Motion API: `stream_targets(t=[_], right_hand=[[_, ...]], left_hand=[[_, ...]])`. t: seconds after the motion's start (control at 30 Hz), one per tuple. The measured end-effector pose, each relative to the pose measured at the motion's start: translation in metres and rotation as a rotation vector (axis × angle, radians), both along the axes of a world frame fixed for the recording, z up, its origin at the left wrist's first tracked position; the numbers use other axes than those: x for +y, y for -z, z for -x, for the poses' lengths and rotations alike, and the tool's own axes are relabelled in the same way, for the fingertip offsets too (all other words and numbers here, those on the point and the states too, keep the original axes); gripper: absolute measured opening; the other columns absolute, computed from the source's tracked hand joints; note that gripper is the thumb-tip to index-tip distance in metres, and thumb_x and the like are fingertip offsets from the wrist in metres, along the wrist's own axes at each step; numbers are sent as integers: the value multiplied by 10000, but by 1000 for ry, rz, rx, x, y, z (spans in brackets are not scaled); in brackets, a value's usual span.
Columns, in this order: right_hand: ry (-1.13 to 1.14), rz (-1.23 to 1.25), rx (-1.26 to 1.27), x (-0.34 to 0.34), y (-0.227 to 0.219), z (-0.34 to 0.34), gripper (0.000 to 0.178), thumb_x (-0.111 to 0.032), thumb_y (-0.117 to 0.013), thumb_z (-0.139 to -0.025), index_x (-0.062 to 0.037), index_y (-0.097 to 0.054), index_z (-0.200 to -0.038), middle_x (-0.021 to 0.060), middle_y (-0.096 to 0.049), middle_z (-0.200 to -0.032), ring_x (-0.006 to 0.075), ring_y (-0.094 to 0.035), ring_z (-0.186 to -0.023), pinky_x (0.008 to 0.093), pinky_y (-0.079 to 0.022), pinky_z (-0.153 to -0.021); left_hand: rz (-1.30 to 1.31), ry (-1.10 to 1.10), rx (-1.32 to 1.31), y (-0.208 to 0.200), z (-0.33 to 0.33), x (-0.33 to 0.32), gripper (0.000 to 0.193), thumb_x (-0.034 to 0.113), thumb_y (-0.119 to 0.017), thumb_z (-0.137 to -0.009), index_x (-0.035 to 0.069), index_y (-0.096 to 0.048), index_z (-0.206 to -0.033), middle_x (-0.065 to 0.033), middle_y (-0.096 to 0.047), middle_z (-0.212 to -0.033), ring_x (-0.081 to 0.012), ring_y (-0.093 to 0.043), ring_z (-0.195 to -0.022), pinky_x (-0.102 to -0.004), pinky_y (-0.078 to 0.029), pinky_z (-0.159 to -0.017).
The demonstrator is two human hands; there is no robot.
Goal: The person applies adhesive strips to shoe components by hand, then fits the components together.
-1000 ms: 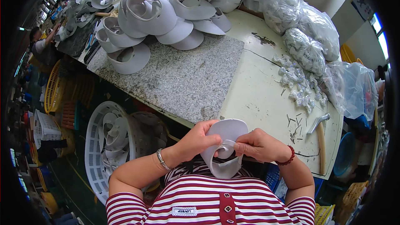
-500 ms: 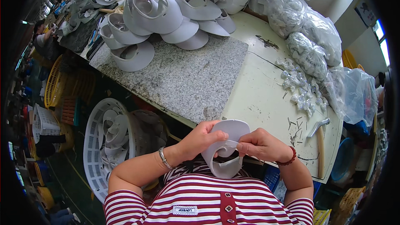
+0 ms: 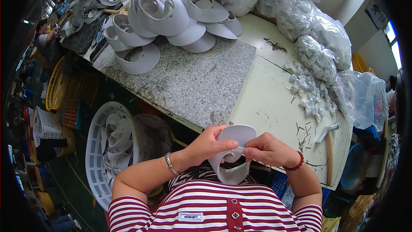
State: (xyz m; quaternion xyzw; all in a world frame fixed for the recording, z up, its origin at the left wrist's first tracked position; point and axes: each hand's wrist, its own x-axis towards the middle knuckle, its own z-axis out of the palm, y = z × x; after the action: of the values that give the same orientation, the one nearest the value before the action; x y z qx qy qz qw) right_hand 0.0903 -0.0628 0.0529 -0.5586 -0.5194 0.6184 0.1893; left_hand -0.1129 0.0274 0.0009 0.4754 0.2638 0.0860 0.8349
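Observation:
In front of my body, a pale grey-white sun visor (image 3: 241,133) is held between both hands, just off the table's near edge. My left hand (image 3: 211,145) is closed on its left side, with the thumb lying across the band near the brim. My right hand (image 3: 270,150) pinches the other side of the band, fingers curled together; whatever else may sit between its fingertips is hidden. The visor's curved band loops down toward my striped shirt. Beyond my hands, several similar visors (image 3: 165,22) are piled on a speckled stone slab (image 3: 189,77).
A hammer (image 3: 329,157) with a wooden handle lies at the table's right edge, near scattered dark slivers (image 3: 302,133). Small silvery wrapped pieces (image 3: 311,99) and filled clear bags (image 3: 317,56) lie farther back. On my left stands a white basket (image 3: 95,176) of visors. Another person (image 3: 47,38) is at far left.
My left thumb has slid slightly down the visor toward my right fingertips. Both hands keep their hold in nearly the same place.

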Motion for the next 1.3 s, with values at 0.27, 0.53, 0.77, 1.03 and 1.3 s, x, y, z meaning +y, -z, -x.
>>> stream_targets(t=[0.27,0.53,0.77,1.03,1.3], right_hand=[[-3,-211,-126,-4,3,7,274,-189,-566,-913,23,-672,-776,119,-619,-599,206,-554,-460,327,-448,-487],[23,-571,-392,-15,15,25,239,-171,-619,-816,-36,-592,-620,110,-553,-515,281,-548,-435,380,-417,-437],[144,-937,-736,-9,9,53,249,-114,-669,-732,-91,-492,-559,57,-524,-470,240,-516,-379,354,-387,-377],[323,-797,-628,-4,30,24,270,-33,-631,-794,-37,-471,-576,126,-467,-475,288,-449,-378,352,-334,-397],[324,-827,-566,1,37,27,285,-32,-601,-850,-6,-470,-599,106,-437,-464,217,-421,-372,315,-331,-407]], left_hand=[[-109,-7,-4,-5,-3,-4,361,167,-764,-803,-3,-596,-1074,-3,-631,-814,-33,-554,-628,-184,-454,-504],[-419,-206,-60,-6,-4,-20,203,110,-707,-780,2,-631,-934,-23,-627,-740,-82,-554,-632,-249,-455,-568],[-645,-310,54,-22,15,-24,154,122,-692,-756,20,-595,-816,-67,-582,-679,-107,-545,-616,-284,-452,-583],[-861,-930,232,-29,138,28,135,44,-733,-781,-15,-650,-870,-44,-680,-809,-59,-605,-714,-224,-494,-600],[70,-1865,55,93,370,94,309,332,-637,-846,137,-585,-1079,-30,-625,-954,-176,-617,-790,-300,-513,-607]])
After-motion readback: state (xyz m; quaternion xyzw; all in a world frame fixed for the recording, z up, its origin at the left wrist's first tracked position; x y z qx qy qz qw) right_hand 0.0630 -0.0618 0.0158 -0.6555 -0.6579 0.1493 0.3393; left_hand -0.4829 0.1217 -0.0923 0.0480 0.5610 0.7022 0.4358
